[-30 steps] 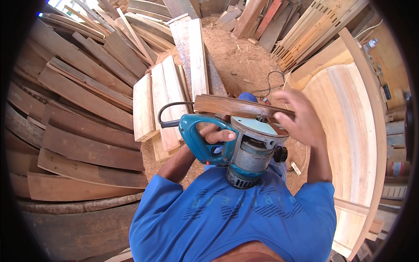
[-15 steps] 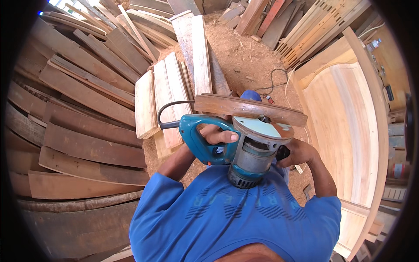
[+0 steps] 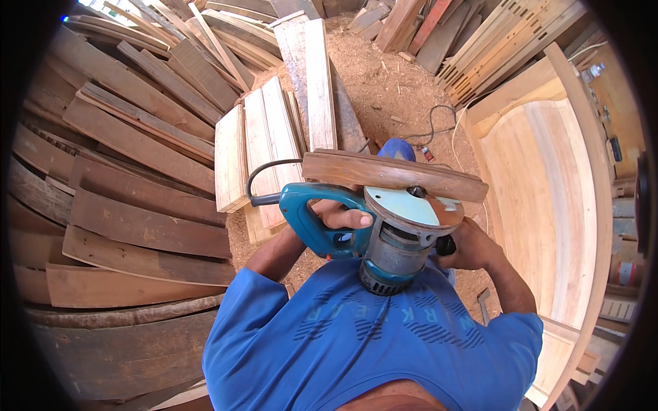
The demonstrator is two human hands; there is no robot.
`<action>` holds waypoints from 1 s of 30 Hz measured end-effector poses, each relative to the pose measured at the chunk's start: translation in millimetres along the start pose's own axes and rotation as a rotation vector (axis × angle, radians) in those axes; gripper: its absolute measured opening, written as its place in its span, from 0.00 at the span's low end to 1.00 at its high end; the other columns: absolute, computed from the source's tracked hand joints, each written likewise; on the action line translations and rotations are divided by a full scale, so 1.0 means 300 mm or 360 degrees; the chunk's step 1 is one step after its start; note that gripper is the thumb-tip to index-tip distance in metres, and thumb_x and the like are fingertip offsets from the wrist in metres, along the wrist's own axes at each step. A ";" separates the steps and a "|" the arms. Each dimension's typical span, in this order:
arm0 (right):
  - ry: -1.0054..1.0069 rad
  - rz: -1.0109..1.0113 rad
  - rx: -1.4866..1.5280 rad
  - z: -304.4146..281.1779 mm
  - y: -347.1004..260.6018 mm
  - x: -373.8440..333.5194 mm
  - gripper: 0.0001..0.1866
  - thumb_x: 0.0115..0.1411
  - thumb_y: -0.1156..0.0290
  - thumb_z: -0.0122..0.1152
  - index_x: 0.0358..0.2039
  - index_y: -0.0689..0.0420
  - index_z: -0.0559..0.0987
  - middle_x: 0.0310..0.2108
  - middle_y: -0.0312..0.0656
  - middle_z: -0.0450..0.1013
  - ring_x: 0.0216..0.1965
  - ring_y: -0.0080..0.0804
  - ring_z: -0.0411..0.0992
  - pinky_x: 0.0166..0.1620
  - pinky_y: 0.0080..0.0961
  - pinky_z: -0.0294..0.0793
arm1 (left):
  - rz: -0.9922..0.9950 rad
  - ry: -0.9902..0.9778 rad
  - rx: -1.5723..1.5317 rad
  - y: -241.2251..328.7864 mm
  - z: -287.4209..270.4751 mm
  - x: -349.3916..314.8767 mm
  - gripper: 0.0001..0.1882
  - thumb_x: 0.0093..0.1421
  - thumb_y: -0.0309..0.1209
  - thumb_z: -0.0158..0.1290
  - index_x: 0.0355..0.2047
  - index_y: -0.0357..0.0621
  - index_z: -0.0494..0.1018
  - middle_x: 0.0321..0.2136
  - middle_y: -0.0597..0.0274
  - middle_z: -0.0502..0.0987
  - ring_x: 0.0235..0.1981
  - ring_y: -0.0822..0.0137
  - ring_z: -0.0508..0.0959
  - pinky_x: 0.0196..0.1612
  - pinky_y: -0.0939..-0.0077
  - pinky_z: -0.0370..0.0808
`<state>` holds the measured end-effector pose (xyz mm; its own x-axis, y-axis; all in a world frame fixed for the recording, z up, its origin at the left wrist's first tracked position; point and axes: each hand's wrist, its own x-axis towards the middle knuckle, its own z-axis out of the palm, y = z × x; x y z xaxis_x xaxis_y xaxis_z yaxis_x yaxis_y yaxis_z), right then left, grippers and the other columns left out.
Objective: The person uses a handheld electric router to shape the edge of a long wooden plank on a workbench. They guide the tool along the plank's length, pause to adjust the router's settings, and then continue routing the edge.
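A teal and grey electric router [image 3: 392,257] is held up close against my chest, its round base plate [image 3: 401,204] turned upward and away. My left hand [image 3: 343,215] is wrapped through its teal loop handle, thumb lying along the side. On the other side, my right hand [image 3: 471,245] grips the black side knob. Across the base runs a brown wooden strip [image 3: 397,177], with a dark opening in the base beside it. A black cord [image 3: 256,173] curves from the handle and passes behind the strip.
Boards [image 3: 137,212] are piled along the left. Pale planks [image 3: 264,151] are stacked ahead, near more boards. A large framed wood panel [image 3: 541,198] stands at right. Sawdust covers the floor [image 3: 384,82], where a cable [image 3: 430,127] lies. Slotted timbers [image 3: 507,51] lean at far right.
The router has tilted slightly, bringing more of its base plate into sight; the strip's right end sits a little lower. Both hands keep their grip, and the view has shifted slightly.
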<state>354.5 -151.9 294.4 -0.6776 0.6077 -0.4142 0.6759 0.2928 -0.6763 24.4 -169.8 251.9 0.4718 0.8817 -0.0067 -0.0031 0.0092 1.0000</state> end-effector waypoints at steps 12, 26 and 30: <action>0.0433 -0.0054 0.1328 0.073 0.036 0.009 0.32 0.50 0.66 0.77 0.53 0.62 0.74 0.43 0.40 0.77 0.43 0.35 0.76 0.44 0.34 0.77 | -0.0075 0.0173 -0.0456 -0.030 -0.006 -0.035 0.47 0.56 0.50 0.64 0.67 0.32 0.61 0.61 0.43 0.70 0.63 0.51 0.68 0.65 0.55 0.65; 0.0111 -0.0098 0.1644 0.332 0.217 0.006 0.49 0.53 0.53 0.76 0.66 0.66 0.63 0.57 0.49 0.70 0.60 0.38 0.68 0.65 0.36 0.64 | -0.0302 0.0204 -0.0594 -0.051 0.013 -0.042 0.48 0.57 0.54 0.62 0.67 0.31 0.61 0.59 0.40 0.72 0.60 0.50 0.73 0.61 0.57 0.71; 0.0239 -0.0247 0.1730 0.368 0.052 0.043 0.57 0.51 0.45 0.76 0.67 0.72 0.58 0.62 0.55 0.67 0.64 0.43 0.65 0.69 0.39 0.59 | -0.0223 0.0201 -0.0549 -0.040 0.009 -0.047 0.48 0.58 0.54 0.62 0.67 0.31 0.61 0.59 0.40 0.72 0.61 0.50 0.72 0.62 0.56 0.70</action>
<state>324.5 -221.1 211.2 -0.6413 0.7253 -0.2503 -0.0773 -0.3857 -0.9194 20.3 -183.6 240.1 0.3764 0.9116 -0.1651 -0.2526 0.2724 0.9284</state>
